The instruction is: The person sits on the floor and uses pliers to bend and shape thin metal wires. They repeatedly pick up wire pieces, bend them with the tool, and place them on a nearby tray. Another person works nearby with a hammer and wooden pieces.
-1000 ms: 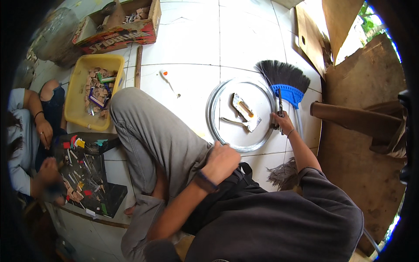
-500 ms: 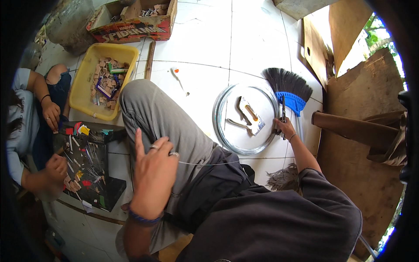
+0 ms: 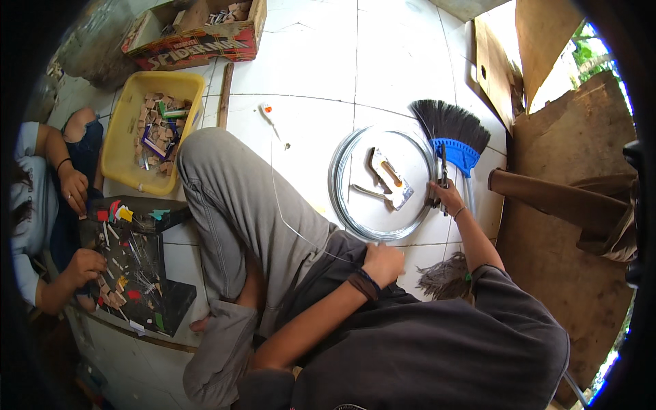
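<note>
A coil of silvery wire (image 3: pixel 339 205) lies on the tiles to the right of my bent leg. My left hand (image 3: pixel 384 263) is closed beside the coil's lower edge, over my lap. From that fist a thin length of wire (image 3: pixel 290 227) arcs across my grey trousers toward the upper left; the fingers' grip is partly hidden. At the coil's right edge, my right hand (image 3: pixel 447 197) is closed around dark metal pliers (image 3: pixel 443 167), held upright. Inside the coil rests a metal staple gun (image 3: pixel 391 179).
A broom (image 3: pixel 454 137) with blue head lies beyond the pliers, a grey mop head (image 3: pixel 444 277) nearer. At left stand a yellow tub (image 3: pixel 113 154) of wooden pieces and a printed box (image 3: pixel 205 44). Another person's hands (image 3: pixel 85 265) work at a black littered board (image 3: pixel 147 273).
My left hand has swung right from over my knee to beside the coil, its spread fingers now closed. The wire now arcs out to its left. My right hand stays with the pliers.
</note>
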Tool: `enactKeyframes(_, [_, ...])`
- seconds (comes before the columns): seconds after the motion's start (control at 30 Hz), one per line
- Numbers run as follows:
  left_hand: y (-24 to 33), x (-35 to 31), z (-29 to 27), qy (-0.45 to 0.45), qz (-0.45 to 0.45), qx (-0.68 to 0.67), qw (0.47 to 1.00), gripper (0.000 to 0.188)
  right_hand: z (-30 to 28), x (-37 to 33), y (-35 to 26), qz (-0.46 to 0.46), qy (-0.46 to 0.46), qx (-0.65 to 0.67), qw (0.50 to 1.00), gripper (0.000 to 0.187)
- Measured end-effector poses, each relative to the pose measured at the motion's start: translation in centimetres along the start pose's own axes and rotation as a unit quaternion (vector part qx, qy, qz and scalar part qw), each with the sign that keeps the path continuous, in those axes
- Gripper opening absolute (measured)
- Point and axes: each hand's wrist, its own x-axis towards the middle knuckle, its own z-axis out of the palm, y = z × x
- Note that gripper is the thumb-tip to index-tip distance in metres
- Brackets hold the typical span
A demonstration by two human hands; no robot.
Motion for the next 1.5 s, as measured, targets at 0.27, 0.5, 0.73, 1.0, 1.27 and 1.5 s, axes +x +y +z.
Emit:
enactKeyframes(0.27, [-2.2, -2.2, -1.3, 0.031, 0.005, 0.038, 0.999, 0.014, 0.1, 0.7, 1.1, 0.002, -0.008, 0.024, 1.000, 0.062])
enactKeyframes(0.5, [-2.6, -13.8, -7.3, 0.148, -0.009, 0.073, 0.986, 0.019, 0.0, 1.1, 1.3, 0.015, -0.016, 0.020, 1.000, 0.058])
enactKeyframes(0.73, [-2.7, -21.2, -11.1, 0.080, -0.090, 0.069, 0.990, 0.027, 0.2, 1.5, 1.6, 0.005, -0.014, 0.008, 1.000, 0.065])
enactKeyframes(1.0, [-3.2, -18.7, -11.6, 0.050, -0.143, 0.164, 0.975, 0.019, 0.0, 1.6, 1.3, 0.006, -0.022, -0.007, 1.000, 0.065])
enactKeyframes(1.27, [-1.7, -3.4, -3.7, -0.012, -0.043, 0.018, 0.999, 0.033, 0.0, 1.4, 1.1, 0.014, -0.004, -0.027, 1.000, 0.063])
enactKeyframes(1.5, [-2.5, 0.9, 2.1, -0.043, 0.035, -0.072, 0.996, 0.028, -0.1, 0.3, 0.1, 0.012, -0.029, 0.006, 0.999, 0.062])
